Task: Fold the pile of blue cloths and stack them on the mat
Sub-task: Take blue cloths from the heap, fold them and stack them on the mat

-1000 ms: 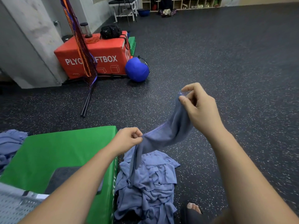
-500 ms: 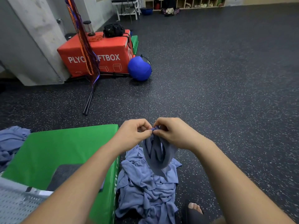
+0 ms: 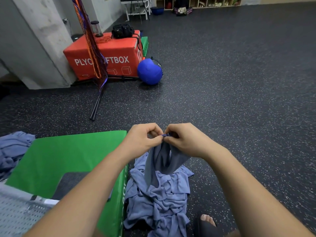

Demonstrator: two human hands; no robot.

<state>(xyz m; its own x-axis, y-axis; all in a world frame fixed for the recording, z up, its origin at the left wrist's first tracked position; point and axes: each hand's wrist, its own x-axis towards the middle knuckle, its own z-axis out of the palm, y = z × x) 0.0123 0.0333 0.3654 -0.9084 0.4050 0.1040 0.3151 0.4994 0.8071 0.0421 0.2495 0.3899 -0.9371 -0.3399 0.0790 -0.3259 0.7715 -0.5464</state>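
The left hand and the right hand meet knuckle to knuckle, each with thumb and curled fingers pinching the same bunched edge of one blue cloth. The cloth hangs from that shared pinch in a doubled loop directly below both hands. Its lower end reaches the pile of blue cloths, which lies crumpled on the speckled floor against the right side of the green mat. White lettering runs down that side of the mat, but too little of it shows to be read. A dark grey pad lies near the mat's near edge, and another heap of blue cloth lies off the mat's left edge. A sandalled foot rests just right of the pile. Far off, a red box reads "PLYO" and "FTBOX", the letters between covered by hanging orange and purple netting. A black bag sits on top of the box, and a blue ball rests at its right corner.
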